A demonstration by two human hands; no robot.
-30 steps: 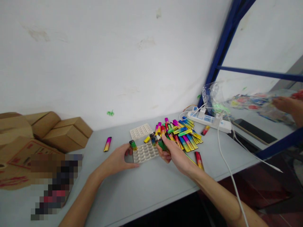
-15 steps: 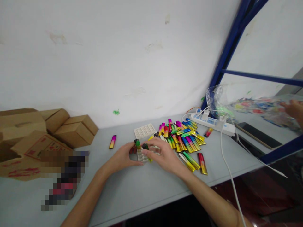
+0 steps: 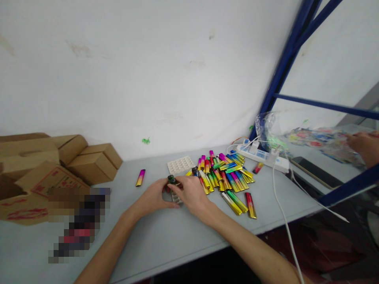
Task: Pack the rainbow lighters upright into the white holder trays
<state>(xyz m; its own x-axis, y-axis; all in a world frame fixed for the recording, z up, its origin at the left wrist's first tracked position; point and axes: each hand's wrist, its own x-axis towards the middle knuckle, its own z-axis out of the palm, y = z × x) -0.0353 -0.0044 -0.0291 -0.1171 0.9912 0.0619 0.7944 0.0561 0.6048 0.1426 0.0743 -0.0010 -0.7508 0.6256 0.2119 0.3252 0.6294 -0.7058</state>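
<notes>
Head view. Counter [image 3: 166,244], grey: carries a lighter pile [image 3: 229,171], multicoloured. Front tray [image 3: 177,199], pitted: left of the pile, lighter tops [image 3: 171,178] showing at its left end. Left hand [image 3: 154,195]: grip curved round that end, thumb at the near edge; how firmly, cannot tell. Right hand [image 3: 194,195]: fingers drawn together over the tray; whether gripping a lighter, cannot tell. Rear tray [image 3: 180,163]: just left of the pile. Cartons [image 3: 94,161]: well left. Power strip [image 3: 262,157], phone [image 3: 316,172], another person's hand [image 3: 365,146]: right. White wall [image 3: 148,79]: behind.
</notes>
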